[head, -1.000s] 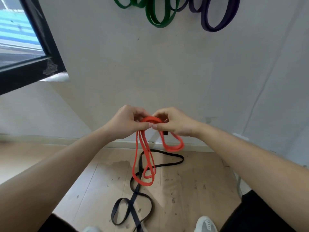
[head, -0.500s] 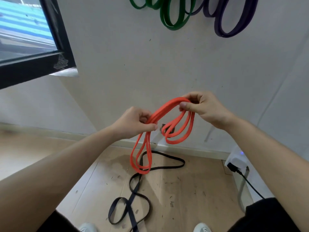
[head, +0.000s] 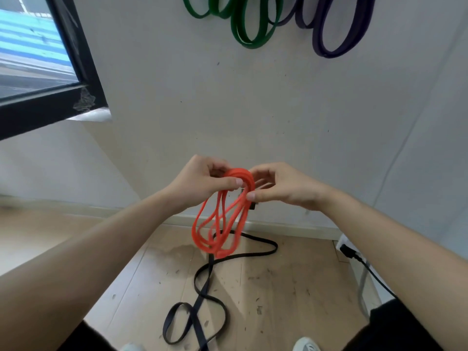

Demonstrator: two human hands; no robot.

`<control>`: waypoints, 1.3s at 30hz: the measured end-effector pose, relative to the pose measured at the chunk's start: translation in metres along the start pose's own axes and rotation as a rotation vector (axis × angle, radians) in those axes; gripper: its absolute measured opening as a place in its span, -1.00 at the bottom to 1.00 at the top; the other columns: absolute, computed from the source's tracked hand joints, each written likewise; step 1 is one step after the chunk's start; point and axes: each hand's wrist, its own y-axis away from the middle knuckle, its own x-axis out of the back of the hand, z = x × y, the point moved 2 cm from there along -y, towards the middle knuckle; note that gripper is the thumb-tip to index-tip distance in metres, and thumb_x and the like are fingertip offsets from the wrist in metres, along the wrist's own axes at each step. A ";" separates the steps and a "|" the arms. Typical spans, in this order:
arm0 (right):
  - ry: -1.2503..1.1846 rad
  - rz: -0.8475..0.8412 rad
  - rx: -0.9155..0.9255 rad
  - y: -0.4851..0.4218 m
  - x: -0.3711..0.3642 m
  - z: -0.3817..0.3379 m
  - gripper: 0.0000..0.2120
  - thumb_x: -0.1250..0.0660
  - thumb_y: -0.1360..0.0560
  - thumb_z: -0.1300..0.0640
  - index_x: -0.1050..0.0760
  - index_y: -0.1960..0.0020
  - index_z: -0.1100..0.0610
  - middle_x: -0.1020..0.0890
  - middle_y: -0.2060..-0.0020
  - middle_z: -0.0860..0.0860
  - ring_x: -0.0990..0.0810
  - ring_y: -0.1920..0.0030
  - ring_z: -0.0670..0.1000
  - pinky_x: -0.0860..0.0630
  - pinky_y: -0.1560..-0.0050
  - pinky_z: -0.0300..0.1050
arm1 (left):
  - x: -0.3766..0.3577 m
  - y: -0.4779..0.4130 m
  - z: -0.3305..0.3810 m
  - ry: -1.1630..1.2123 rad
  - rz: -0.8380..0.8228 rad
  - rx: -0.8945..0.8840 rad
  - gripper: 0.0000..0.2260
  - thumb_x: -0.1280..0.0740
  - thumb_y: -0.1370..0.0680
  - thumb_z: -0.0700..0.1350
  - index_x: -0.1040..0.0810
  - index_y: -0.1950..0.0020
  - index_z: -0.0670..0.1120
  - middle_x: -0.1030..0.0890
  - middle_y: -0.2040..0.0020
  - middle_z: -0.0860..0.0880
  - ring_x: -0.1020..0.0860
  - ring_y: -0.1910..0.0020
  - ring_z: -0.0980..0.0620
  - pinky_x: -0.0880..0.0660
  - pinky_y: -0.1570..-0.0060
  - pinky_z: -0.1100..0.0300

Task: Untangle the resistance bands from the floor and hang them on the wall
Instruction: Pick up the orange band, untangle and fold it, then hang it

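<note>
An orange resistance band (head: 219, 224), folded into several loops, hangs in front of me at chest height. My left hand (head: 202, 179) grips the top of the loops with thumb and curled fingers. My right hand (head: 281, 184) pinches the same bundle from the right side. A black resistance band (head: 202, 295) lies twisted on the wooden floor below. Green bands (head: 249, 24) and purple bands (head: 336, 31) hang on the white wall above.
A dark-framed window (head: 43, 72) is at the upper left. A black plug with its cable (head: 354, 257) sits at a white socket block on the right by the wall. My shoes (head: 305, 345) show at the bottom edge.
My right hand has come back down and left to meet my left hand, folding the stretched orange band into a tighter bundle of loops. The black band has not moved.
</note>
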 end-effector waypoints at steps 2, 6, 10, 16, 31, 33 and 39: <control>-0.042 0.040 0.041 -0.003 -0.011 -0.004 -0.70 -0.52 -0.47 0.20 -0.62 -0.18 0.17 -0.71 -0.06 0.14 -0.68 -0.11 0.12 -0.60 -0.16 -0.04 | 0.000 0.001 0.002 -0.016 0.011 -0.010 -0.90 -0.54 -0.49 -0.18 -0.73 0.04 -0.18 -0.75 0.19 -0.11 -0.70 0.19 0.05 -0.63 0.08 0.13; -0.050 0.146 0.095 -0.008 -0.018 -0.013 -0.78 -0.49 -0.51 0.14 -0.65 -0.12 0.19 -0.73 0.01 0.14 -0.69 -0.07 0.16 -0.61 -0.18 0.09 | 0.007 0.003 0.006 0.006 0.024 0.002 -0.87 -0.53 -0.50 -0.12 -0.73 0.04 -0.16 -0.73 0.20 -0.17 -0.68 0.20 0.02 -0.61 0.08 0.10; -0.074 0.192 0.090 -0.005 -0.014 -0.023 -0.84 -0.49 -0.49 0.15 -0.65 -0.04 0.19 -0.72 0.14 0.11 -0.70 0.06 0.09 -0.64 -0.10 0.11 | 0.011 0.008 0.013 0.088 0.051 0.034 -0.83 -0.53 -0.49 -0.10 -0.72 0.02 -0.19 -0.74 0.22 -0.13 -0.70 0.21 0.03 -0.58 0.18 0.28; -0.129 0.282 0.132 0.003 0.003 -0.046 -0.90 -0.51 -0.47 0.22 -0.65 0.02 0.16 -0.71 0.22 0.02 -0.66 0.17 -0.09 -0.56 0.08 -0.25 | 0.013 0.009 0.030 0.135 0.081 0.009 -0.89 -0.49 -0.53 -0.09 -0.73 0.01 -0.11 -0.73 0.16 -0.14 -0.68 0.15 0.01 -0.62 0.01 0.14; -0.289 0.425 0.285 -0.005 0.096 -0.176 -0.77 -0.27 -0.60 0.37 -0.55 -0.19 0.17 -0.67 0.09 0.12 -0.65 0.12 0.08 -0.65 -0.04 -0.03 | 0.064 -0.046 0.144 0.553 0.323 -0.179 -0.79 -0.41 -0.58 -0.19 -0.60 -0.21 -0.14 -0.73 0.05 -0.13 -0.62 0.16 -0.03 -0.60 0.03 0.11; -0.244 0.437 0.315 -0.005 0.113 -0.196 -0.76 -0.27 -0.60 0.38 -0.55 -0.20 0.17 -0.68 0.07 0.12 -0.67 0.09 0.10 -0.66 -0.07 0.02 | 0.075 -0.061 0.168 0.587 0.307 -0.211 -0.79 -0.39 -0.60 -0.20 -0.59 -0.23 -0.16 -0.72 0.04 -0.13 -0.61 0.16 -0.01 -0.60 0.04 0.12; -0.071 0.468 0.385 -0.017 0.149 -0.258 -0.73 -0.32 -0.58 0.35 -0.50 -0.22 0.09 -0.68 0.04 0.21 -0.68 -0.02 0.24 -0.66 -0.08 0.11 | 0.116 -0.099 0.227 0.613 0.329 -0.273 -0.81 -0.38 -0.61 -0.21 -0.60 -0.22 -0.13 -0.70 0.08 -0.10 -0.59 0.21 0.07 -0.60 0.08 0.16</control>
